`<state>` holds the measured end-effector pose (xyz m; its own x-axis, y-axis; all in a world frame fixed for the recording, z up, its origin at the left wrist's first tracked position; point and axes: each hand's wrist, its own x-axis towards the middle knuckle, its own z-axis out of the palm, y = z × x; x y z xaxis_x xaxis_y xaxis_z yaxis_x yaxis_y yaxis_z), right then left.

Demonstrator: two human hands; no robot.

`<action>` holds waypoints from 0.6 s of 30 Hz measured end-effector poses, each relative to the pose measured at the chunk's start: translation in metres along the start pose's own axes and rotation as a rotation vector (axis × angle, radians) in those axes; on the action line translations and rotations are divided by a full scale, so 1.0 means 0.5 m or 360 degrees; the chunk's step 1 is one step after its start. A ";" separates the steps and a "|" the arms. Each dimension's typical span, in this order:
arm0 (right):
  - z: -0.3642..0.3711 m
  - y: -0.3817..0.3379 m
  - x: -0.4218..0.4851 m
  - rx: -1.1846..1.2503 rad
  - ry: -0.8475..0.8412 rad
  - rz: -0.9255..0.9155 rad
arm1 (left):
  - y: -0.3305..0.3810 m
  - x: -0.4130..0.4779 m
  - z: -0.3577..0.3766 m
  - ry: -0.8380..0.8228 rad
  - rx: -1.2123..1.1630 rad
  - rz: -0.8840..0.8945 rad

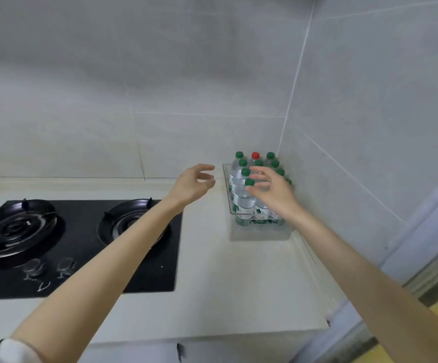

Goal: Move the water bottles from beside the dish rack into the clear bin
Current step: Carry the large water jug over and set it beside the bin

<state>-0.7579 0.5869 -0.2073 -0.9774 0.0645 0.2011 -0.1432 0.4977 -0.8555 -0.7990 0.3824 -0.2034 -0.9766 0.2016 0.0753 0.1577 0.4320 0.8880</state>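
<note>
The water bottles stand upright, packed close together inside the clear bin, which sits on the pale counter pushed into the corner where the two tiled walls meet. Most of the bottles have green caps; one in the back row has a red cap. Both bare arms reach forward over the counter toward the bin. The left hand hangs in the air just left of the bin's left wall, apart from it, with the fingers loosely bent and spread and nothing between them. The right hand is in front of the bottles at about cap height, its fingers spread wide and slightly curved, the thumb just beside the nearest green cap. It grips nothing, though whether a fingertip touches a bottle cannot be told from this view. Left of the bin, a black gas stove with two round burners is set into the counter, and the left forearm passes above its right burner. A white sleeve shows at the bottom left corner.
</note>
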 end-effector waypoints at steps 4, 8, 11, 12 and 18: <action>0.019 -0.022 -0.068 0.0037 -0.0076 -0.0050 | -0.001 -0.103 -0.019 0.0044 0.0029 -0.0060; 0.046 -0.075 -0.139 0.0086 -0.0179 -0.0147 | 0.003 -0.225 -0.060 0.0165 0.0034 -0.0092; 0.078 -0.124 -0.189 0.0127 -0.0292 -0.0216 | 0.000 -0.317 -0.107 0.0273 0.0051 -0.0119; 0.091 -0.139 -0.203 0.0136 -0.0325 -0.0234 | -0.002 -0.346 -0.125 0.0305 0.0066 -0.0138; 0.206 -0.247 -0.301 0.0202 -0.0543 -0.0365 | -0.034 -0.538 -0.254 0.0563 0.0131 -0.0245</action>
<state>-0.6092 0.4269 -0.1811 -0.9103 -0.3358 0.2421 -0.3601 0.3539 -0.8632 -0.5577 0.2092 -0.1813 -0.9775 -0.1804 0.1089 0.0028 0.5057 0.8627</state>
